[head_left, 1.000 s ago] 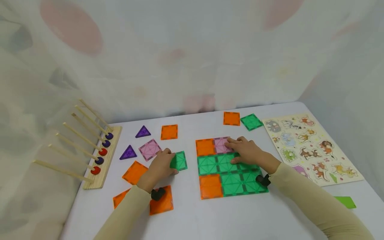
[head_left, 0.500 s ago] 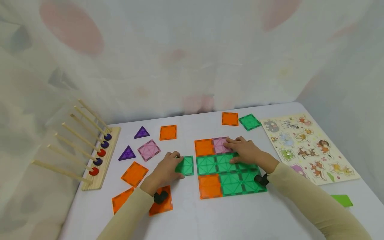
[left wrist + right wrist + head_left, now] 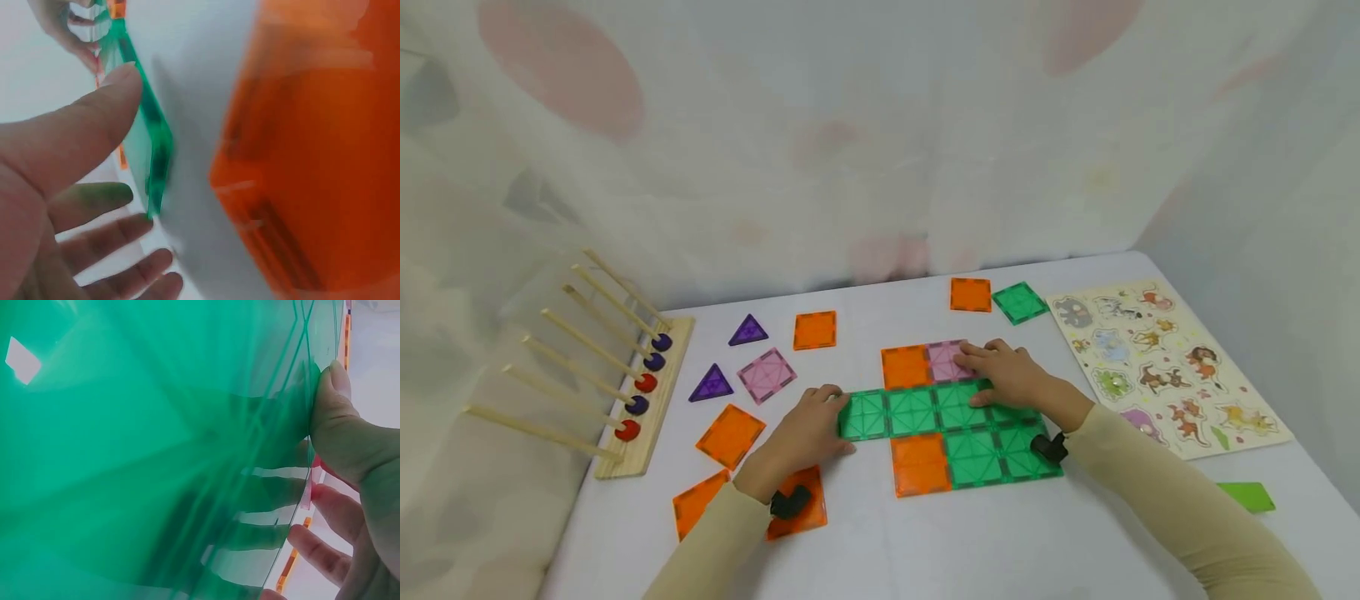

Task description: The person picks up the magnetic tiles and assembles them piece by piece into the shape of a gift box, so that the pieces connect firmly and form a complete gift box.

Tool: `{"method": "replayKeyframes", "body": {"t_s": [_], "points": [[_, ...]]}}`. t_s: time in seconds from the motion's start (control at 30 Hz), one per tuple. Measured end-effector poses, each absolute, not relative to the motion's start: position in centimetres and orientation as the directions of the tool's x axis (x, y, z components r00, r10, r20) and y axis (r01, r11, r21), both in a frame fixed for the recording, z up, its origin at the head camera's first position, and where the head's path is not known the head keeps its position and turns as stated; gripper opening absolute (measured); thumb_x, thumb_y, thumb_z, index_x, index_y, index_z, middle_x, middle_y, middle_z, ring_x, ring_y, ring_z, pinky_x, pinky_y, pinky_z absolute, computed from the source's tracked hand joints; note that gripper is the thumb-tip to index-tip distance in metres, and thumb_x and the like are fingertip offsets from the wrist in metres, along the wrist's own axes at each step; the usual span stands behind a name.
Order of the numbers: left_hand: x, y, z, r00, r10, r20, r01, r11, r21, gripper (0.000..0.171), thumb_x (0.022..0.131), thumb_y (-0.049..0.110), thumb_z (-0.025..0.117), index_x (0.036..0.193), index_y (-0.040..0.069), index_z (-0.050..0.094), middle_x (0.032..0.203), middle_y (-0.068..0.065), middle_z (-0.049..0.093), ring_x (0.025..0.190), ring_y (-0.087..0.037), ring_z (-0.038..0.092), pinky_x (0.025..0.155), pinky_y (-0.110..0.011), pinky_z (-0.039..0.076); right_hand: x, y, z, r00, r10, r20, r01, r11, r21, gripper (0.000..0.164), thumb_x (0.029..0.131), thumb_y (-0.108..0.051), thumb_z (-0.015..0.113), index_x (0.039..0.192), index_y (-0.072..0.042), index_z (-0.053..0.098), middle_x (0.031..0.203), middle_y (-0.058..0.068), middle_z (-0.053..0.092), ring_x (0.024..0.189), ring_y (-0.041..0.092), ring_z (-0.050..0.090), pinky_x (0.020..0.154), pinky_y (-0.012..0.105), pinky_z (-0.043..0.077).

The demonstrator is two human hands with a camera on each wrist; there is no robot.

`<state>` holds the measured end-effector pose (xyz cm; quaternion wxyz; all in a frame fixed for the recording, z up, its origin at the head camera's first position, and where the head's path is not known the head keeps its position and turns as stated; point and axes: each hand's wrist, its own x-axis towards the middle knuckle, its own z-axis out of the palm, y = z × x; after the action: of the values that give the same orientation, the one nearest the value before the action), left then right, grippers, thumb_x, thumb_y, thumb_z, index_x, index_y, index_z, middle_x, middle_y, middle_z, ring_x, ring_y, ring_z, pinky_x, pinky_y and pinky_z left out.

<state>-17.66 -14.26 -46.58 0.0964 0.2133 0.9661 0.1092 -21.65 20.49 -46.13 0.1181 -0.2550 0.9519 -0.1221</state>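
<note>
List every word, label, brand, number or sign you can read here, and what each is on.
None: no text is legible in any view.
Green tile at the left hand: line pattern only.
Animal board: pictures, no readable lettering.
Peg rack: no readable marking.
Black wrist devices: too small to tell.

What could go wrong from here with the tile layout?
1. The left hand holds a green tile up against the middle row's left end; pushing too hard might skew the tile grid.
2. The right hand lies partly over the pink tile; an uneven press could shift it.
3. An orange tile sits below the left wrist; a dip might drag it.
</note>
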Motion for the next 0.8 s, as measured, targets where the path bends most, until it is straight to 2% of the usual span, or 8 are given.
{"method": "replayKeyframes", "body": {"t_s": [0.13, 0.3, 0.47, 0.57, 0.8], "points": [[-15.4, -16.3, -46.0, -0.912, 0.378, -0.161, 0.345, 0.917, 0.201, 0.076, 0.071, 0.044, 0.082, 0.132, 0.006, 0.056, 0.129, -0.014, 0.053, 0.114, -0.032, 0.049, 0.097, -0.045, 0.048, -21.6, 20.4, -46.2, -0.84, -0.517, -0.161, -0.463, 0.84, -0.284, 0.076, 0.084, -0.042, 0.07, 0.148, -0.016, 0.038, 0.157, 0.008, 0.029, 0.129, 0.039, 0.036, 0.094, 0.065, 0.036], [-12.0, -18.7, -44.9, -0.915, 0.27, -0.301, 0.21, 0.953, 0.217, 0.072, 0.062, 0.048, 0.085, 0.12, 0.011, 0.063, 0.112, -0.009, 0.056, 0.1, -0.026, 0.051, 0.093, -0.047, 0.05, -21.6, 20.5, -46.2, -0.841, -0.52, -0.15, -0.466, 0.837, -0.287, 0.076, 0.083, -0.043, 0.07, 0.148, -0.016, 0.039, 0.157, 0.007, 0.03, 0.129, 0.039, 0.036, 0.094, 0.064, 0.036], [-9.5, -20.0, -44.8, -0.897, 0.218, -0.385, 0.144, 0.967, 0.212, 0.087, 0.052, 0.048, 0.09, 0.125, 0.014, 0.057, 0.112, -0.007, 0.053, 0.099, -0.026, 0.049, 0.088, -0.05, 0.051, -21.6, 20.7, -46.2, -0.843, -0.517, -0.145, -0.463, 0.837, -0.292, 0.076, 0.083, -0.042, 0.07, 0.148, -0.015, 0.039, 0.157, 0.008, 0.03, 0.129, 0.039, 0.036, 0.092, 0.063, 0.036], [-8.9, -20.0, -45.0, -0.9, 0.197, -0.388, 0.122, 0.971, 0.208, 0.088, 0.054, 0.041, 0.092, 0.128, 0.012, 0.055, 0.115, -0.009, 0.051, 0.1, -0.027, 0.047, 0.088, -0.049, 0.052, -21.5, 20.8, -46.2, -0.843, -0.516, -0.149, -0.461, 0.838, -0.292, 0.076, 0.083, -0.042, 0.07, 0.148, -0.015, 0.038, 0.157, 0.008, 0.029, 0.128, 0.039, 0.036, 0.091, 0.062, 0.036], [-9.2, -19.1, -45.7, -0.908, 0.19, -0.374, 0.106, 0.967, 0.233, 0.077, 0.062, 0.03, 0.089, 0.129, 0.01, 0.057, 0.123, -0.009, 0.052, 0.107, -0.025, 0.048, 0.094, -0.048, 0.05, -21.7, 20.7, -46.3, -0.843, -0.518, -0.143, -0.464, 0.836, -0.293, 0.077, 0.083, -0.042, 0.07, 0.148, -0.016, 0.038, 0.157, 0.008, 0.029, 0.128, 0.038, 0.036, 0.091, 0.061, 0.036]]}}
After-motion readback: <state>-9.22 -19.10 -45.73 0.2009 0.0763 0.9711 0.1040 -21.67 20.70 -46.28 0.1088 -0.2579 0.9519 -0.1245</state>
